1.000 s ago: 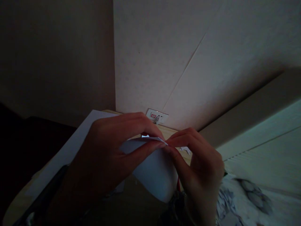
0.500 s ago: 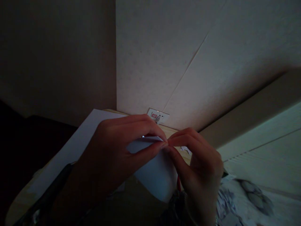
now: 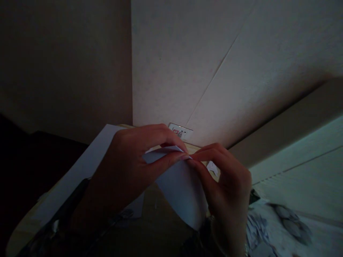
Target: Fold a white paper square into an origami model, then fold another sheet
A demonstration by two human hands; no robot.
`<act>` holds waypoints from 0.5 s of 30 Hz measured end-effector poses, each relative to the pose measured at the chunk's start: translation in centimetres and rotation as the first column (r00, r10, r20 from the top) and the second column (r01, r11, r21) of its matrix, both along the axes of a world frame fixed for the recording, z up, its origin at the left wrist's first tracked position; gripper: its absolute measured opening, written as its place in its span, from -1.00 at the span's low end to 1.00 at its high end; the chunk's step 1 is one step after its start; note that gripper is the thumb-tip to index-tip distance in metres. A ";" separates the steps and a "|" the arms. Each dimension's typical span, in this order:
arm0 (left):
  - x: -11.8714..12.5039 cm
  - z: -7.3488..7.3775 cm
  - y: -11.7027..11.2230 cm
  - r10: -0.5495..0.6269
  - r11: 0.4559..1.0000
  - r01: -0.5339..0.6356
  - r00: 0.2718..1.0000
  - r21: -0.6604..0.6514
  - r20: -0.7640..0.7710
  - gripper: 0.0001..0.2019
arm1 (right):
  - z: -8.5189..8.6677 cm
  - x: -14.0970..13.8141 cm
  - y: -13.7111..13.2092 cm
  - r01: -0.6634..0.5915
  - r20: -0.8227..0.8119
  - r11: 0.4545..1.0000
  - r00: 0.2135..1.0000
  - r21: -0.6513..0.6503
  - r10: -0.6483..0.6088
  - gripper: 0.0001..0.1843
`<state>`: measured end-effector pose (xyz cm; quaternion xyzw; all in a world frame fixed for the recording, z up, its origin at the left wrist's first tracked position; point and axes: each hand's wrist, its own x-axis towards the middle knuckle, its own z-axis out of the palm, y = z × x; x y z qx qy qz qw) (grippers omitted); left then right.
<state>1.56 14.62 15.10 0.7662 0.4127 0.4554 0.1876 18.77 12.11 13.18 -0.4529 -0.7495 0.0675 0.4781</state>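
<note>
A white sheet of paper (image 3: 182,192) is held up over the wooden table, bent so that its lower part curves down towards me. My left hand (image 3: 144,153) pinches its upper edge between thumb and fingers. Close beside those fingertips, my right hand (image 3: 225,175) pinches the same edge with thumb and forefinger. The fingertips of both hands almost touch. Part of the sheet passes behind my left thumb, and its right side is partly covered by my right hand.
More white paper (image 3: 80,167) lies along the left of the wooden table (image 3: 24,232). A small paper scrap (image 3: 212,167) rests behind my right hand. A wall socket (image 3: 180,131) with a plug sits at the back. Patterned cloth (image 3: 257,228) is at the lower right.
Both hands have risen slightly with the paper. The sheet's hanging part has shifted a little to the right, and a bit of its edge now shows between the fingertips.
</note>
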 end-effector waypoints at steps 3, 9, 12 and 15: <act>-0.1 -0.2 0.1 -0.028 0.999 0.028 1.000 0.018 0.002 -0.91 | 0.0 0.0 0.1 0.007 -0.009 1.000 1.000 -0.012 -0.007 -0.85; -0.1 0.0 0.0 0.035 0.994 -0.039 0.998 0.100 0.049 -0.91 | 0.1 -0.1 0.1 -0.020 -0.018 0.996 1.000 -0.085 0.019 -0.91; -0.1 0.1 -0.2 0.031 0.993 -0.043 0.993 0.110 0.111 -0.90 | 0.1 -0.1 0.0 -0.008 -0.037 0.999 0.999 -0.054 0.006 -0.87; 0.0 -0.1 -0.1 0.035 0.992 -0.051 0.990 0.112 0.136 -0.89 | 0.2 -0.1 -0.1 -0.001 -0.046 0.999 0.999 -0.036 -0.001 -0.85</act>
